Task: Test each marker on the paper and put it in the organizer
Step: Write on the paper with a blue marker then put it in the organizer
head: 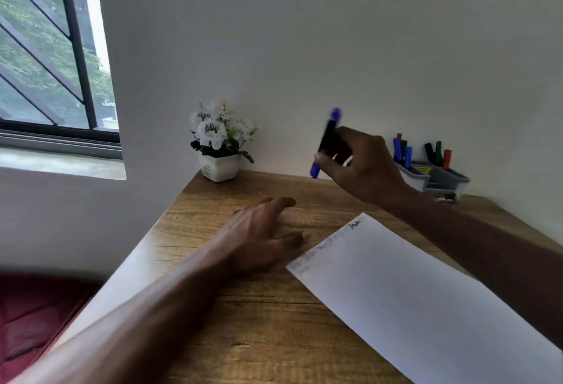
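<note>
The right hand (362, 164) grips a blue marker (326, 140) raised above the surface (259, 322). The left hand (259, 231) rests flat with fingers relaxed beside the paper (411, 292). The paper's edge carries several scribbles, and the organizer (441, 179) already holds seven or so markers (402, 149), so the task looks nearly done.

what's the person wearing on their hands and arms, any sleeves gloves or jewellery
Nothing worn shows. The left hand and right hand are bare, no gloves. Both forearms are uncovered to the frame edge, no sleeves in view. No watch or bracelet at either wrist, no rings visible.
</note>
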Demonstrator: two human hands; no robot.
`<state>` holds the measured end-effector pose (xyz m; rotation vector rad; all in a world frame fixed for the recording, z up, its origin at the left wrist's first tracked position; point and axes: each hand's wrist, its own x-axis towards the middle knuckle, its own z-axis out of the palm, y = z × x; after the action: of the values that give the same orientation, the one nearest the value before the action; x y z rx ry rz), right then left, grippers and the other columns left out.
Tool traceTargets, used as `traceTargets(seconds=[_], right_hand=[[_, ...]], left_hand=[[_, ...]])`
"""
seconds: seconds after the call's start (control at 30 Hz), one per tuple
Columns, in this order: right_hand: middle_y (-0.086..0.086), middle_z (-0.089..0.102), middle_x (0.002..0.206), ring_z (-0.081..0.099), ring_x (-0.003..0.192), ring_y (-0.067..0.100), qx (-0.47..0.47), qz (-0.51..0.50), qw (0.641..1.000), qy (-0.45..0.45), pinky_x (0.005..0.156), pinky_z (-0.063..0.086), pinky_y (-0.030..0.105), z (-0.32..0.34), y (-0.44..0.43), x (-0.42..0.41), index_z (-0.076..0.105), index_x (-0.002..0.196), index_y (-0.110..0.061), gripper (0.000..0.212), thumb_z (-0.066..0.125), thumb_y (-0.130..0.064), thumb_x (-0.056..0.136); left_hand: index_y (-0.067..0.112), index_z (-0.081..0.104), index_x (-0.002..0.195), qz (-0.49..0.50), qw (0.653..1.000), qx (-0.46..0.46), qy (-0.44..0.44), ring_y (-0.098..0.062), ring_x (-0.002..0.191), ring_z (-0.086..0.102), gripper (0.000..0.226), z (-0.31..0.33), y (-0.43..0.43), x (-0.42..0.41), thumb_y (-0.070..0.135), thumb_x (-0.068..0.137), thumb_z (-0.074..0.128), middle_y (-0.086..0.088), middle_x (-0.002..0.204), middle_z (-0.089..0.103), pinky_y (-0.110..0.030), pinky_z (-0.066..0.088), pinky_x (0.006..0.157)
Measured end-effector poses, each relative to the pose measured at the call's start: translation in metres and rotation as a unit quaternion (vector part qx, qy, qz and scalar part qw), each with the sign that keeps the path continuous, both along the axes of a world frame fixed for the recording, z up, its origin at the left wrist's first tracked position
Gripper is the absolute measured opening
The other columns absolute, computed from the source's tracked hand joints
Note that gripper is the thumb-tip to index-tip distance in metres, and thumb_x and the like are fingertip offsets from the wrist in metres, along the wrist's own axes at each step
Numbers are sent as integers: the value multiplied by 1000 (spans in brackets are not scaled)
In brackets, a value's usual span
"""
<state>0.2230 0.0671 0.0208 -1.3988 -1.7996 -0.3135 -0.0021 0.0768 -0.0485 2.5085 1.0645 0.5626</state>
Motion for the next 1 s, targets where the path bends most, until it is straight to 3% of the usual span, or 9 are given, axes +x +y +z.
traceTargets(seconds=[0.1, 0.2, 0.33, 0.5, 0.6, 0.8, 0.9, 1.0], right_hand=[[7, 77, 85, 75, 74, 21, -63, 89, 955, 276, 60, 55, 30, -9, -44, -1, 67, 94, -17, 10, 76, -18, 90], [13, 78, 91, 75, 77, 28, -125, 152, 888, 416, 60, 55, 31, -27, -77, -5, 70, 100, -11, 9, 72, -14, 92], [14, 78, 97, 75, 84, 33, -165, 174, 861, 448, 66, 59, 36, -52, -88, -9, 71, 110, -4, 38, 73, -28, 82], [14, 78, 98, 74, 82, 29, -219, 192, 816, 499, 69, 58, 34, -61, -84, -7, 73, 106, -5, 35, 74, -29, 80], [15, 78, 99, 74, 86, 26, -244, 191, 797, 518, 70, 57, 31, -64, -84, -8, 74, 107, -3, 38, 75, -29, 80], [17, 78, 96, 76, 89, 27, -243, 194, 772, 554, 69, 58, 28, -62, -85, -9, 74, 99, -4, 24, 71, -26, 90], [23, 77, 99, 77, 91, 33, -264, 196, 762, 557, 66, 60, 28, -62, -85, -14, 68, 95, 0, 25, 63, -25, 98], [26, 76, 100, 77, 86, 31, -280, 206, 745, 570, 65, 61, 28, -61, -84, -16, 62, 103, 4, 28, 60, -24, 100]], left_hand=[[40, 34, 151, -22, 993, 33, -112, -3, 121, 58, 74, 3, -8, 1, 72, 87, 54, 10, 146, 54, -40, 55, 97], [37, 41, 148, -50, 980, 48, -185, 3, 104, 67, 64, 5, -16, 3, 56, 91, 65, 17, 130, 62, -31, 61, 84], [32, 62, 133, -50, 973, 54, -217, -1, 89, 73, 44, 5, -20, 5, 35, 91, 75, 16, 107, 74, -31, 62, 79], [33, 72, 117, -62, 974, 37, -213, -10, 80, 72, 27, 3, -22, 8, 34, 90, 76, 13, 95, 76, -38, 61, 71], [38, 71, 113, -67, 975, 22, -212, -11, 63, 65, 26, 0, -25, 10, 37, 88, 78, 9, 89, 72, -38, 56, 59], [39, 70, 119, -83, 972, -8, -218, -26, 53, 55, 25, -4, -25, 13, 33, 95, 71, 7, 82, 70, -37, 44, 51], [33, 71, 124, -106, 969, -44, -217, -12, 51, 48, 25, -5, -25, 16, 27, 101, 64, 7, 73, 66, -27, 37, 49], [28, 70, 128, -138, 955, -109, -238, -10, 53, 45, 29, -3, -29, 16, 18, 104, 58, 3, 69, 58, -27, 37, 50]])
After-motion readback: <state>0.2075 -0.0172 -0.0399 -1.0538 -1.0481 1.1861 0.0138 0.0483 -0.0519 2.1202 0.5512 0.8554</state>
